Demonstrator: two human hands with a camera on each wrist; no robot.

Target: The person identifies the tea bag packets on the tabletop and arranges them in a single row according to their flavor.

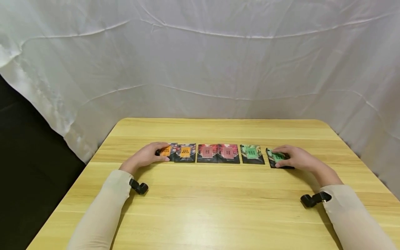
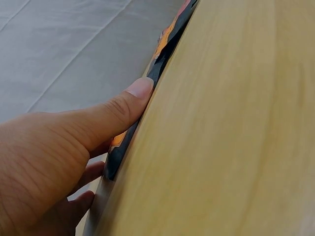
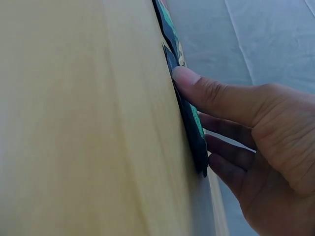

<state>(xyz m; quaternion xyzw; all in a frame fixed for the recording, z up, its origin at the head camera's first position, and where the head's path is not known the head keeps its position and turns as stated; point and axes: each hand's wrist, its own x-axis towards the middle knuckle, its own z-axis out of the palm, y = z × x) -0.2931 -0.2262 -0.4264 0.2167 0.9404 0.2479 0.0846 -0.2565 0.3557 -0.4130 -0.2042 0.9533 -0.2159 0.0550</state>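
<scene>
Flat black packets lie in a row across the table, in pairs with orange, red and green labels. My left hand [image 1: 149,154] spans the leftmost orange-labelled packet [image 1: 165,151], thumb on its near edge and fingers over the far side. Its right edge meets the second orange-labelled packet [image 1: 185,152]. At the right end, my right hand [image 1: 295,159] holds a green-labelled packet [image 1: 277,157] between thumb and fingers. That packet sits slightly askew, with a small gap to the other green-labelled packet [image 1: 251,154]. In the right wrist view the thumb [image 3: 189,78] presses the held packet's [image 3: 194,135] edge.
Two red-labelled packets [image 1: 207,152] lie side by side in the middle of the row. The wooden table [image 1: 200,201] has rounded far corners. A pale curtain [image 1: 200,69] hangs behind it, and a dark area shows at the left. Each wrist wears a small black camera [image 1: 139,186].
</scene>
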